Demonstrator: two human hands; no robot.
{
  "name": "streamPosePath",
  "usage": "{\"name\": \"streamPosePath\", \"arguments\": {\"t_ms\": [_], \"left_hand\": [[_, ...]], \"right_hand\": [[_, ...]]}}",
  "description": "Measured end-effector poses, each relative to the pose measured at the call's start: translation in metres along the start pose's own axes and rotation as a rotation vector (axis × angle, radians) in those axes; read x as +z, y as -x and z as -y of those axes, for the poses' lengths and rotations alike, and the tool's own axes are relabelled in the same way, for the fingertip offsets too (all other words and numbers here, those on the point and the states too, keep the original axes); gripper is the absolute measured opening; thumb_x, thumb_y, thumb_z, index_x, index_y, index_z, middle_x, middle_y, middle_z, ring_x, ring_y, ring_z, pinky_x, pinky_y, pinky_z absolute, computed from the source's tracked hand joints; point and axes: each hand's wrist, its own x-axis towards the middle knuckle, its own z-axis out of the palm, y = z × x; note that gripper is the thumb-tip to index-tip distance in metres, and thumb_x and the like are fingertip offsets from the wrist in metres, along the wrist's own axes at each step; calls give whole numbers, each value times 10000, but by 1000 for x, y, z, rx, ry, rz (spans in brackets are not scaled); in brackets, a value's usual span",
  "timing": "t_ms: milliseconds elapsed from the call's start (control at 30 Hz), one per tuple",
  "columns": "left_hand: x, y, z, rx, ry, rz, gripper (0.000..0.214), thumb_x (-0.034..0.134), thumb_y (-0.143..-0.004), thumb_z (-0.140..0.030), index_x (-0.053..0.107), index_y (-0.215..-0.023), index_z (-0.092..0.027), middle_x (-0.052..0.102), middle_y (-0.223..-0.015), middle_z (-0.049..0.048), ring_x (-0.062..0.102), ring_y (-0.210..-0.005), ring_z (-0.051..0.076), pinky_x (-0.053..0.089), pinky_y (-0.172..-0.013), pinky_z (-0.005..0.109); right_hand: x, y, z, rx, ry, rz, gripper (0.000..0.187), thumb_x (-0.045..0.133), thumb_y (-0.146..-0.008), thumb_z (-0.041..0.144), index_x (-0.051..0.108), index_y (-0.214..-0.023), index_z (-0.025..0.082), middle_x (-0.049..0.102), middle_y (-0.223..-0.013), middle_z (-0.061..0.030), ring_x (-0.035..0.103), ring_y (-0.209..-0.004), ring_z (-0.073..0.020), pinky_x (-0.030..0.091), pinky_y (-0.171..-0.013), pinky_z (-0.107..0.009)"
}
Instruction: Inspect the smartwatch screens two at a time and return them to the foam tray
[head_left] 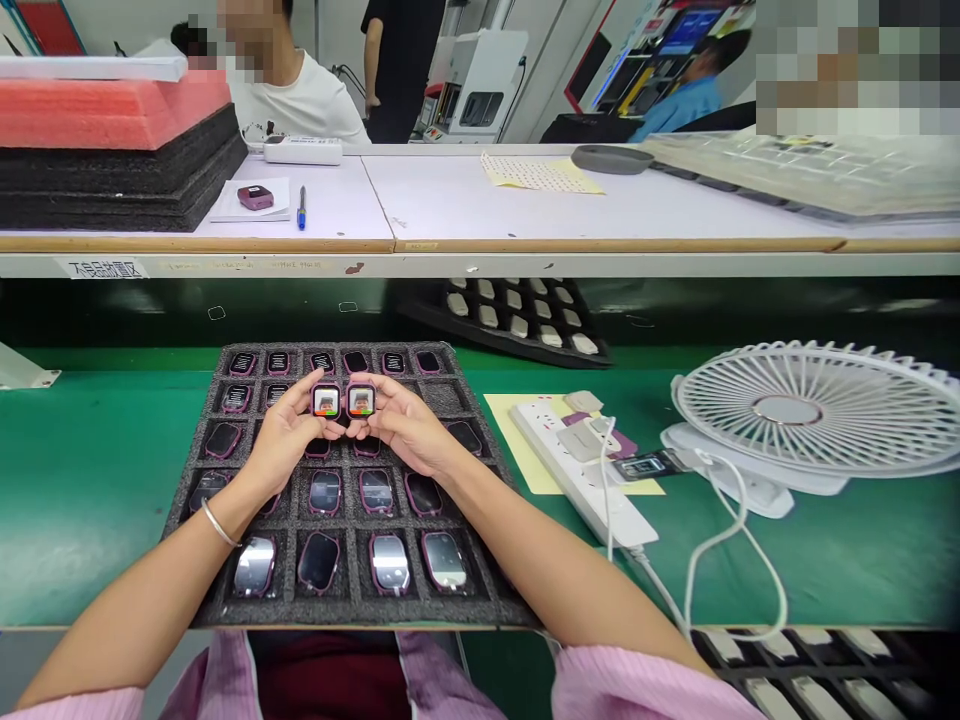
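Note:
My left hand (294,428) grips a smartwatch (326,401) by its edges, its screen lit with a colour picture. Right beside it, my right hand (397,418) pinches a second smartwatch (361,401) showing a similar picture. Both are strapless, with dark purple cases, held side by side above a dark foam tray (345,610). In the tray's compartments lie several more watches of the same kind, such as one smartwatch (318,560) in the front row. Some of those screens show white marks, others look dark or reflect light. My hands and forearms hide part of the tray.
Right of the tray are a white power strip (585,475) with cables on yellow paper and a white fan (787,410). Behind stands another foam tray (525,315) of pale pieces, under a shelf (450,215). Foam sheets (105,185) are stacked on the shelf; people are beyond it.

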Motion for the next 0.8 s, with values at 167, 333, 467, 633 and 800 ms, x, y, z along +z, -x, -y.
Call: {"name": "streamPosePath", "arguments": {"t_ms": [167, 333, 467, 633, 800], "left_hand": [[0, 0, -3, -6, -8, -2, 783, 671, -662, -132, 456, -1413, -192, 675, -1118, 63, 717, -720, 136, 588, -731, 293], [-2, -3, -3, 5, -6, -4, 789, 693, -657, -137, 446, -1406, -163, 713, -958, 36, 724, -707, 149, 587, -727, 285], [-4, -6, -2, 29, 16, 20, 728, 690, -669, -143, 484, -1365, -195, 714, -913, 14, 722, -681, 144, 592, -701, 285], [0, -5, -4, 41, 12, 62, 641, 695, -655, -156, 540, -1276, -191, 691, -850, -18, 724, -654, 147, 589, -690, 276], [4, -1, -7, 55, -5, 112, 590, 683, -663, -176, 548, -1238, -196, 685, -857, -20, 725, -658, 155, 589, -678, 288]], "right_hand": [[-1, -2, 0, -19, -21, 13, 518, 653, -687, 89, 564, -1183, 204, 713, -835, 9, 707, -694, -140, 547, -656, -262], [-2, -6, -1, -36, -44, 47, 527, 660, -661, 84, 562, -1164, 212, 717, -822, 26, 714, -668, -130, 561, -632, -235], [-4, -9, 4, -8, -55, 48, 535, 625, -644, 48, 552, -1148, 211, 725, -848, 25, 717, -646, -130, 574, -615, -237], [-10, 2, 34, 73, 41, 30, 480, 561, -668, 21, 536, -1115, 192, 741, -853, -5, 716, -626, -135, 577, -593, -244], [-11, 29, 71, 41, 156, 66, 485, 526, -681, -11, 542, -1131, 168, 735, -899, -12, 713, -640, -133, 582, -616, -263]]}}
